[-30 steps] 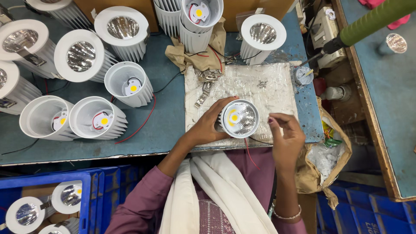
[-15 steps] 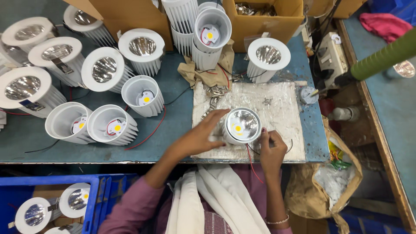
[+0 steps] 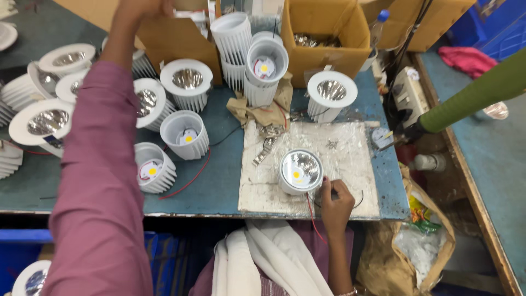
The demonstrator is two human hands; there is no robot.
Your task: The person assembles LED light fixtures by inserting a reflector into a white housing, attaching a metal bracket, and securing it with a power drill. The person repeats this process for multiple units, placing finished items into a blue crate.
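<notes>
**Steadying a downlight on the bench**

Pinching thin wires beside the white downlight [image 3: 300,171], the right hand [image 3: 335,201] keeps a clenched grip (lamp sits on the pale work board [image 3: 350,148]). The left hand [image 3: 139,8] reaches far up toward a cardboard box [image 3: 175,38]; its grip cannot be told.

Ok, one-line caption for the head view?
Right hand beside a downlight on the white mat; left hand reaching up toward the cardboard box.

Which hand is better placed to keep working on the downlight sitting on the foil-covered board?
Right. The right hand rests on the foil-covered board beside the downlight, at its wires. The left hand is stretched far across the table to the cardboard box.
</notes>
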